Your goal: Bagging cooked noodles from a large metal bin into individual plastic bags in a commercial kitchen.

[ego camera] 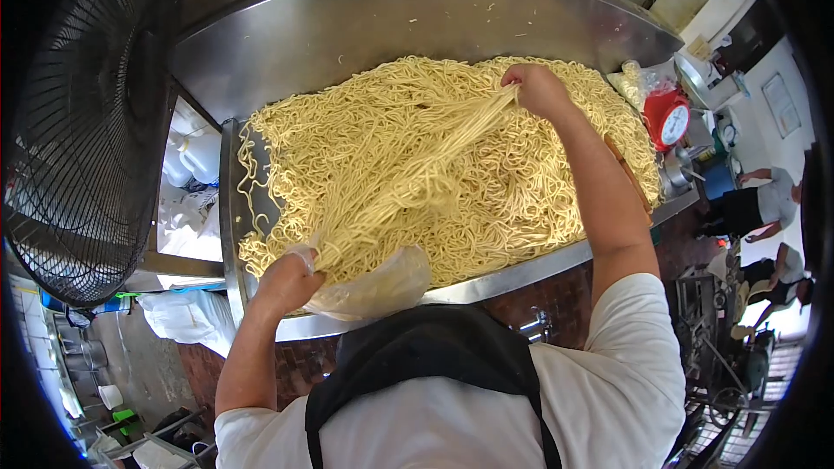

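A thick heap of yellow noodles [521, 189] covers most of the stainless steel tray table [391, 10] in front of me. My right hand [537, 89], over the far right part of the heap, grips the end of a long bundle of noodles [449, 137]. The bundle stretches down and left toward the clear plastic bag [371, 283]. My left hand [291, 280] holds the rim of that bag at the near left edge. Some noodles appear to lie in the bag's mouth, though its inside is partly hidden.
A large black fan [91, 124] stands close on the left. To the right are a red dial scale [668, 118], a filled plastic bag [630, 85] and a thin wooden stick [629, 172]. Plastic jugs [201, 156] sit below, left. Other people [772, 202] are farther right, near machinery.
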`<move>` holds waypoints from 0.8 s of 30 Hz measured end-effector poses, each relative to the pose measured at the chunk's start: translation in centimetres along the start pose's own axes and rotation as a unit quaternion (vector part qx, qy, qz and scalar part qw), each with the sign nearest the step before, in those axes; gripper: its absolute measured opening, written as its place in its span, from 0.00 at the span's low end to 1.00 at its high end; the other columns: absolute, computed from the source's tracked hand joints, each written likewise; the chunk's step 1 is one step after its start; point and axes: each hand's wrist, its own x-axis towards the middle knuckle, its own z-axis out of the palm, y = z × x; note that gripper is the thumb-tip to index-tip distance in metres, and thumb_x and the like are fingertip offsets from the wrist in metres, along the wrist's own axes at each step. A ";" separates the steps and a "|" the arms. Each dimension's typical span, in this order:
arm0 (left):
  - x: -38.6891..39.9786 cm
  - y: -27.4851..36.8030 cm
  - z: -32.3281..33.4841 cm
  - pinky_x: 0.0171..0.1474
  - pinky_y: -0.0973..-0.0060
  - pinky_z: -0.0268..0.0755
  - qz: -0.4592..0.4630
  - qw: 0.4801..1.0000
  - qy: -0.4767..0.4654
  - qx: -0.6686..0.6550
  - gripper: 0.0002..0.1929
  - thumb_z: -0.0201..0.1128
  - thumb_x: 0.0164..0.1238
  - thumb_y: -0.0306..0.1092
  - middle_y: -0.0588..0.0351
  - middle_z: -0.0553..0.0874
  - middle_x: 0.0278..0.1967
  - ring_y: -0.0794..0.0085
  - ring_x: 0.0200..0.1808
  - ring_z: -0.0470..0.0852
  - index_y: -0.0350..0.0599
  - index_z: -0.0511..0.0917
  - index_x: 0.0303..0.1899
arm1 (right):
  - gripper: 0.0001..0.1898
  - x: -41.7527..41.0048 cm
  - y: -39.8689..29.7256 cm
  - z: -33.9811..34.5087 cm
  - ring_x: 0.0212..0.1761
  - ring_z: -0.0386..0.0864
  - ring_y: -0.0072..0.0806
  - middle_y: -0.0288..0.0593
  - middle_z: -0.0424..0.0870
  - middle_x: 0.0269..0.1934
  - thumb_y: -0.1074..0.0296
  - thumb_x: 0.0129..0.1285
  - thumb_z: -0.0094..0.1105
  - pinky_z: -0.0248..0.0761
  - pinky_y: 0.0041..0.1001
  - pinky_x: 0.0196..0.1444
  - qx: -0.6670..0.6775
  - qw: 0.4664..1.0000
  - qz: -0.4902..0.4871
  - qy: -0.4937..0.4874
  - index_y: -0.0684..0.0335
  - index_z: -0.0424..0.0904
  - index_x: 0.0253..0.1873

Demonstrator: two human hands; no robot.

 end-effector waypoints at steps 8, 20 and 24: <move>1.2 -0.6 1.3 0.51 0.53 0.78 -0.019 0.992 -0.022 0.119 0.18 0.68 0.60 0.42 0.35 0.88 0.40 0.43 0.46 0.87 0.38 0.85 0.44 | 0.27 -4.0 -13.7 8.1 0.65 0.78 0.44 0.49 0.85 0.57 0.67 0.54 0.72 0.65 0.46 0.72 -0.136 0.957 -0.148 -0.210 0.55 0.83 0.62; 4.3 7.5 4.7 0.61 0.64 0.75 0.183 0.971 0.146 -0.043 0.41 0.74 0.57 0.39 0.36 0.80 0.62 0.48 0.56 0.85 0.39 0.68 0.73 | 0.19 -9.0 -19.6 9.9 0.46 0.86 0.46 0.45 0.89 0.36 0.64 0.50 0.72 0.72 0.41 0.57 -0.026 0.924 -0.282 -0.257 0.50 0.86 0.50; 4.1 6.4 4.7 0.56 0.62 0.77 0.094 0.991 0.071 -0.068 0.36 0.69 0.58 0.32 0.36 0.85 0.54 0.46 0.52 0.85 0.43 0.71 0.71 | 0.16 -9.0 -16.3 8.0 0.43 0.86 0.42 0.41 0.89 0.34 0.61 0.52 0.73 0.76 0.42 0.49 -0.064 0.916 -0.313 -0.243 0.47 0.87 0.48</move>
